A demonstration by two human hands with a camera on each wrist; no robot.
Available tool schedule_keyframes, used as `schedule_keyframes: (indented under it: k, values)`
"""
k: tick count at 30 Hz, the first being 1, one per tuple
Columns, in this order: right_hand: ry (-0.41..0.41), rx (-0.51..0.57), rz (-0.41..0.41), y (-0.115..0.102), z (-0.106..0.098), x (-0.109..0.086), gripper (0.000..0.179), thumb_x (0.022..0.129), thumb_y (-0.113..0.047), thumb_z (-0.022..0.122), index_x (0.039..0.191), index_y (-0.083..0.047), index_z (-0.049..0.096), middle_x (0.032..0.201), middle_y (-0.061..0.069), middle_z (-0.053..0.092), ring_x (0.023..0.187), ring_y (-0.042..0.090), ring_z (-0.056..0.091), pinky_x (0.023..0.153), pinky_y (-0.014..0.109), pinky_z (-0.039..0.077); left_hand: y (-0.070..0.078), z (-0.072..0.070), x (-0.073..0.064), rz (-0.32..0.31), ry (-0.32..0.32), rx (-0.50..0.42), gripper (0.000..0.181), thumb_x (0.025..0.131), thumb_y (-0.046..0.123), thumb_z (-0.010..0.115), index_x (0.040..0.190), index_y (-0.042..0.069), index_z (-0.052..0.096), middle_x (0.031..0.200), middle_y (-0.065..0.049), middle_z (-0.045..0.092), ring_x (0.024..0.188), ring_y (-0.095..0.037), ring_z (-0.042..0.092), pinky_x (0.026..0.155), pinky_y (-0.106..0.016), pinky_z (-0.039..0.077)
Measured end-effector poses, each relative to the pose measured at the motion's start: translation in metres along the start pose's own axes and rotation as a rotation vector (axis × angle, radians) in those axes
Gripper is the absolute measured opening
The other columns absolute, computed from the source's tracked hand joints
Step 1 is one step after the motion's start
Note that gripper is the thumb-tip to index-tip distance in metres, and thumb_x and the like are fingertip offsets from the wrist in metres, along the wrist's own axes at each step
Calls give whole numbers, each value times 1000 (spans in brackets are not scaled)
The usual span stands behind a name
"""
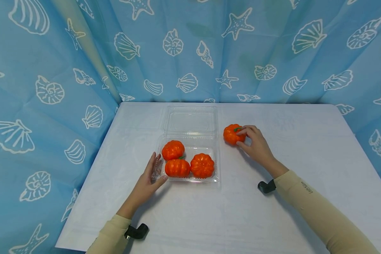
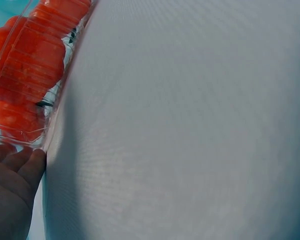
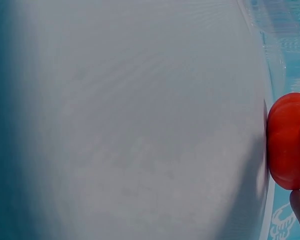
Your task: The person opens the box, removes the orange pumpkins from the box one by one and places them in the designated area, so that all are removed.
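A clear plastic clamshell box (image 1: 217, 158) lies on the table with its lid folded back. Inside its base are three small orange toy pumpkins: one at the back left (image 1: 173, 150), one at the front left (image 1: 177, 168) and one on the right (image 1: 202, 165). My left hand (image 1: 147, 185) rests at the box's left front corner, fingers along the side and thumb at the front edge. Right of the box, my right hand (image 1: 255, 145) pinches another toy pumpkin (image 1: 231, 134) with a green stem; in the right wrist view this pumpkin (image 3: 287, 145) appears to sit on the table.
The white table (image 1: 190, 218) spreads around the box and both arms. Behind it and to the left hangs a blue curtain (image 1: 190, 49) with white shells and starfish. The transparent lid (image 1: 190, 120) lies flat toward the table's back edge.
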State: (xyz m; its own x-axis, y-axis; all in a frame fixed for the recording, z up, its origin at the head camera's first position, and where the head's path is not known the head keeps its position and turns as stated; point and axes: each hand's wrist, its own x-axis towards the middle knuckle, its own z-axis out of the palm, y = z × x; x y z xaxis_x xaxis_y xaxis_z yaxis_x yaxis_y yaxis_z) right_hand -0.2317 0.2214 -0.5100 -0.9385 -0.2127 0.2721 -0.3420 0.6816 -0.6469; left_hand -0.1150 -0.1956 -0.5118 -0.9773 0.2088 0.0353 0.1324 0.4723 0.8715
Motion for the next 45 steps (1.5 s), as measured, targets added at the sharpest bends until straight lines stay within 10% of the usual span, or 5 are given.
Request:
schedule_keyframes:
  k: [45]
  values:
    - [45, 103, -31, -43, -15, 1, 36, 94, -10, 73, 128, -2, 65, 127, 16, 57, 114, 34, 57, 94, 54, 54, 2, 0, 1, -4, -4, 11, 96, 95, 32, 72, 165, 14, 10, 167, -9, 27, 154, -31, 23, 121, -61, 16]
